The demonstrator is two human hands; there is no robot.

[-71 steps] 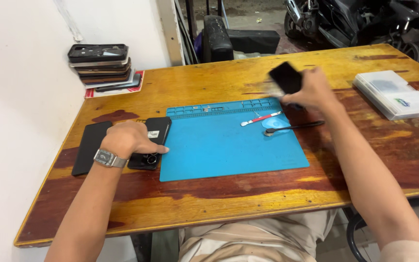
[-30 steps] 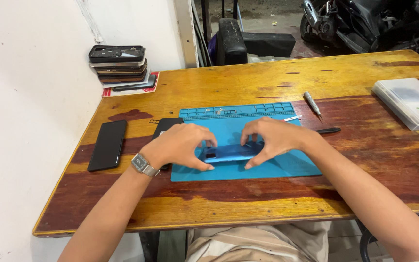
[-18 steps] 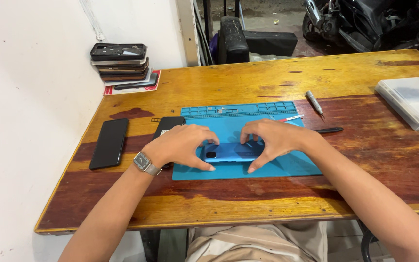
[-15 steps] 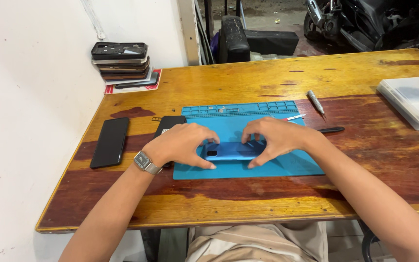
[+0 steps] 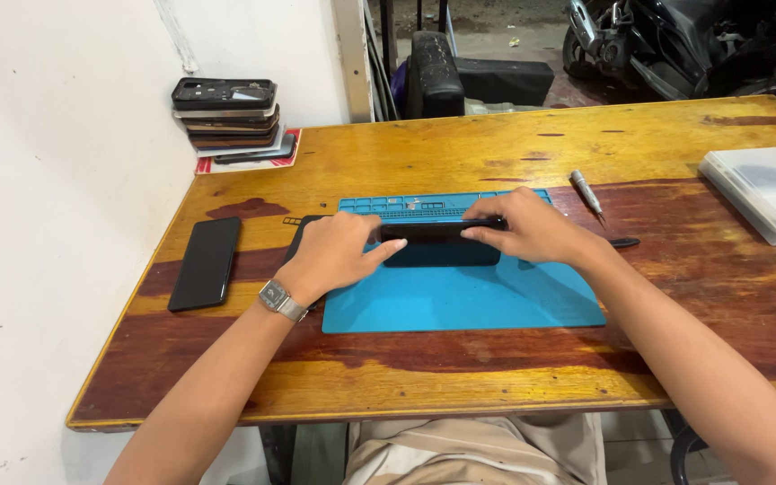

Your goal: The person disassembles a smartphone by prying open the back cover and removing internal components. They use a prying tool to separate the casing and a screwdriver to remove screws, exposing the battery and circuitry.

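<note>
From the head camera, the one view here, the dark slab-shaped phone (image 5: 442, 231) now stands tipped up on its long edge over the blue silicone work mat (image 5: 460, 292), so only its thin black side faces the lens. Half a second back it lay flat on the mat with its blue back showing; it has been rolled up onto its edge since then.

The left hand (image 5: 339, 256) is curled around the phone's left end, thumb stretched along the near side. The right hand (image 5: 527, 224) pinches the right end, fingers closed over the top edge. Both are closed on the phone; how much of its lower edge touches the mat is hard to tell, since the hands and a dark shadow hide it.

The phone sits near the mat's far edge, at about twelve o'clock from the mat's centre. A small metal-tipped screwdriver (image 5: 586, 190) lies on the glossy wooden desk (image 5: 460, 386) at two o'clock from the right hand, clear of it. A second flat black phone (image 5: 205, 263) lies at nine o'clock from the left hand, well apart. A stack of dark phone frames (image 5: 226, 112) stands at eleven o'clock, and a white flat plastic box (image 5: 770, 190) lies at three o'clock near the desk's right edge.

With the edge turned up, the phone's side seam is judged to be what the hands are now working on.
</note>
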